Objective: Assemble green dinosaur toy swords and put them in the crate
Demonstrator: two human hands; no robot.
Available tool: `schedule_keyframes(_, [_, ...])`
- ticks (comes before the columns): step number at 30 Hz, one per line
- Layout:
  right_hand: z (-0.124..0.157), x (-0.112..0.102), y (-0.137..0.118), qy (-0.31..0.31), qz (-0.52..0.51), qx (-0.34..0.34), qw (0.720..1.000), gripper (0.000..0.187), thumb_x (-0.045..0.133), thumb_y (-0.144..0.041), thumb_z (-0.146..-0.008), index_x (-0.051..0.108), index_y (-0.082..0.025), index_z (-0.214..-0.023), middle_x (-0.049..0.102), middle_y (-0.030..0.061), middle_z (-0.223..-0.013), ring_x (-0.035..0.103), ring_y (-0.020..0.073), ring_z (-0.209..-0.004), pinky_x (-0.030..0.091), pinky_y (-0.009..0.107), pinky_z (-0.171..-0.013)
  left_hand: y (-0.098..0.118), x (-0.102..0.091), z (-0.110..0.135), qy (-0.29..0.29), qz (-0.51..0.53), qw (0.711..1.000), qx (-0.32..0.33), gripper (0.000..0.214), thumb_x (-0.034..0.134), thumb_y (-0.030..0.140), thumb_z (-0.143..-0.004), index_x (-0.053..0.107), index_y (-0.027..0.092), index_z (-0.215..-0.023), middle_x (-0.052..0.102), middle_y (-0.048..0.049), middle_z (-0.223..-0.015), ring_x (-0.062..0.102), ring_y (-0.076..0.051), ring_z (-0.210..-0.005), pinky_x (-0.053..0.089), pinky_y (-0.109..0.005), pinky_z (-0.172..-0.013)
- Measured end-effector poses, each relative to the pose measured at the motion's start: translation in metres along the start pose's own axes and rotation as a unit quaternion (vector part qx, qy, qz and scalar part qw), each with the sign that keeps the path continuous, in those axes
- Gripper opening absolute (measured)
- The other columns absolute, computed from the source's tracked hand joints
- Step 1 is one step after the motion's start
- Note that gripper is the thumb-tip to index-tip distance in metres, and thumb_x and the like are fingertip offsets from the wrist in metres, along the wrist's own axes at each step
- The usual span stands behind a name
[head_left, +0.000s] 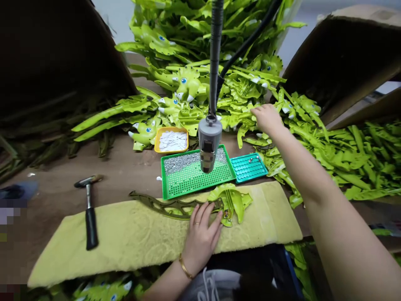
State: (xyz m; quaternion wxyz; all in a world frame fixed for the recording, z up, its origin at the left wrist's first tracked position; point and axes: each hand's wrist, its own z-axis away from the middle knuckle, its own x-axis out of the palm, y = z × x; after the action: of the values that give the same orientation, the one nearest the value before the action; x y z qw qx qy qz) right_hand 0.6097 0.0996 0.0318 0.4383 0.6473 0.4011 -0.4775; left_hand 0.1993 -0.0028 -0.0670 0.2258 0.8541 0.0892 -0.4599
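Note:
My left hand (202, 234) lies over a green plastic toy shell (233, 200), inner side up, on a folded yellow towel (140, 246). Its fingers hold the shell and the dark olive curved strip (166, 205) that reaches out to the left. A small metallic bit (226, 213) shows inside the shell beside my thumb. My right hand (267, 119) is stretched far forward over the heap of green plastic parts (244, 90). Its fingers are bent together at the heap; what they grip is hidden.
A grey electric screwdriver (209, 142) hangs above a green tray (200, 179) of small screws. Beside it are a teal tray (249, 168) and a yellow bin (173, 140) of white pieces. A hammer (90, 213) rests at left. Cardboard boxes (344, 54) stand on either side.

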Motion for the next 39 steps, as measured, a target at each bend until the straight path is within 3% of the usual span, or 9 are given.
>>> schedule_keyframes(6, [0.098,-0.014,0.014,0.049,-0.13,0.196,0.971,0.038,0.048,-0.023,-0.086,0.065,-0.012,-0.119,0.07,0.02,-0.11,0.064,0.0336,-0.099,0.046,0.05,-0.088,-0.002,-0.001,-0.006,-0.015,-0.008,1.0,0.026,0.022,0.058,0.018,-0.089,0.073,0.018,-0.105,0.066,-0.016,-0.117,0.057,-0.032,-0.116,0.049,-0.053,-0.099])
schedule_keyframes(10, [0.119,0.007,-0.003,0.046,-0.428,0.335,0.838,0.036,0.054,-0.024,-0.082,0.061,-0.01,-0.115,0.071,0.0158,-0.1,0.069,0.0235,-0.074,0.055,0.039,-0.07,-0.003,-0.002,-0.011,-0.017,-0.022,0.998,0.048,0.019,0.058,0.017,-0.088,0.074,0.018,-0.099,0.066,-0.0158,-0.112,0.058,-0.03,-0.11,0.051,-0.051,-0.097])
schedule_keyframes(15, [0.104,0.001,-0.051,0.105,-0.57,0.336,0.742,0.028,0.037,-0.026,-0.092,0.048,-0.016,-0.115,0.069,0.0103,-0.104,0.07,0.0134,-0.076,0.057,0.027,-0.066,0.001,-0.004,-0.023,-0.045,0.038,0.998,0.024,0.02,0.057,0.02,-0.089,0.07,0.018,-0.104,0.064,-0.016,-0.114,0.059,-0.03,-0.11,0.05,-0.053,-0.097])
schedule_keyframes(20, [0.196,-0.013,-0.153,0.057,-0.799,0.178,0.571,0.033,0.06,-0.044,-0.084,0.041,-0.026,-0.104,0.069,0.0009,-0.09,0.07,0.0149,-0.073,0.06,0.033,-0.071,0.002,-0.006,-0.061,-0.041,0.383,0.908,-0.164,0.064,0.067,0.042,-0.084,0.042,0.021,-0.14,0.057,-0.017,-0.133,0.058,-0.028,-0.121,0.052,-0.046,-0.1])
schedule_keyframes(23, [0.265,-0.016,-0.174,-0.017,-0.704,0.082,0.706,0.023,0.05,-0.045,-0.092,0.052,-0.025,-0.104,0.069,-0.0005,-0.076,0.068,0.0163,-0.066,0.06,0.035,-0.066,0.0,-0.019,-0.075,-0.088,0.551,0.795,-0.237,0.063,0.07,0.043,-0.081,0.042,0.022,-0.133,0.067,-0.0131,-0.117,0.07,-0.024,-0.1,0.06,-0.037,-0.083])
schedule_keyframes(25, [0.293,-0.023,-0.158,0.087,-0.537,0.066,0.836,0.022,0.053,-0.038,-0.092,0.059,-0.024,-0.107,0.071,0.0045,-0.087,0.07,0.0203,-0.08,0.06,0.039,-0.075,0.001,-0.029,-0.071,-0.159,0.587,0.748,-0.268,0.052,0.074,0.037,-0.079,0.05,0.021,-0.122,0.071,-0.0081,-0.101,0.072,-0.02,-0.082,0.061,-0.032,-0.072])
schedule_keyframes(28, [0.308,-0.027,-0.124,0.102,-0.371,-0.026,0.923,0.051,0.064,-0.034,-0.084,0.051,-0.022,-0.132,0.058,0.0166,-0.133,0.055,0.0307,-0.127,0.051,0.053,-0.101,0.007,-0.039,-0.05,-0.307,0.625,0.657,-0.289,0.05,0.079,0.031,-0.073,0.056,0.02,-0.116,0.072,-0.0063,-0.096,0.071,-0.019,-0.077,0.062,-0.031,-0.066])
schedule_keyframes(35, [0.313,-0.016,-0.136,-0.094,-0.397,-0.239,0.881,0.07,0.058,-0.03,-0.084,0.033,-0.019,-0.148,0.051,0.0173,-0.128,0.052,0.0278,-0.121,0.05,0.052,-0.1,0.002,-0.055,-0.005,-0.406,0.702,0.468,-0.351,0.046,0.078,0.036,-0.073,0.067,0.018,-0.114,0.075,-0.0116,-0.087,0.074,-0.026,-0.073,0.062,-0.038,-0.065])
schedule_keyframes(39, [0.286,-0.018,-0.125,0.003,-0.388,-0.165,0.907,0.068,0.059,-0.033,-0.082,0.038,-0.025,-0.146,0.049,0.0147,-0.124,0.054,0.0287,-0.114,0.052,0.048,-0.093,-0.025,-0.065,0.016,-0.214,0.655,0.512,-0.512,0.033,0.072,0.039,-0.077,0.07,0.013,-0.098,0.076,-0.0137,-0.084,0.074,-0.025,-0.069,0.062,-0.036,-0.066])
